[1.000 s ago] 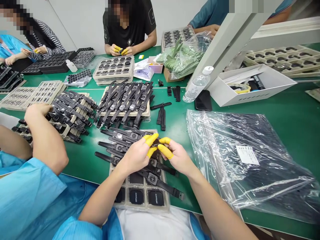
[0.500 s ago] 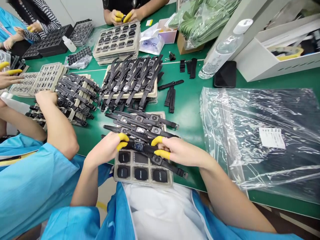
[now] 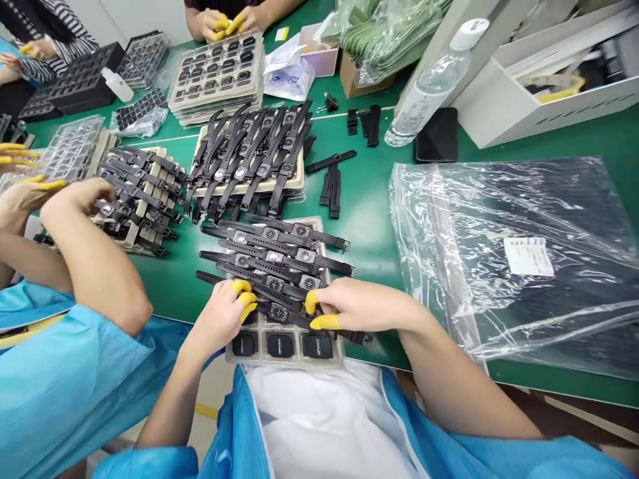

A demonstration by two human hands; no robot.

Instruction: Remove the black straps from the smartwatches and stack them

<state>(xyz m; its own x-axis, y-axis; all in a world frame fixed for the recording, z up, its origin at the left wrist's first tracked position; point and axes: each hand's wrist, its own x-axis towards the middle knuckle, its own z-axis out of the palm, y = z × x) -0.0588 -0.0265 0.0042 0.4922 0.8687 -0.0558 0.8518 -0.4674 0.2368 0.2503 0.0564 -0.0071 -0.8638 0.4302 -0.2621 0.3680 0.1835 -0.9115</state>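
Observation:
A black smartwatch [image 3: 278,313] lies back side up, low over the tray, with its strap stretched between my hands. My left hand [image 3: 227,314], in yellow finger cots, is closed on the strap's left end. My right hand [image 3: 344,305], also in yellow finger cots, pinches the strap on the other side. Beneath is a clear plastic tray [image 3: 287,362], whose front row holds black square pieces [image 3: 281,345]. Several more smartwatches [image 3: 272,258] lie face down in slanted rows across its far part.
Beyond are another watch-covered tray [image 3: 254,156] and a tray stack [image 3: 217,76]. Loose straps [image 3: 330,179], a bottle [image 3: 436,86], a phone [image 3: 436,136] and a plastic-wrapped sheet [image 3: 519,266] lie to the right. A co-worker's arm [image 3: 94,259] reaches in at left.
The smartwatch between my hands has gone from screen up to back up, and is lower and nearer me. The co-worker's hands at left have shifted. The view has moved slightly.

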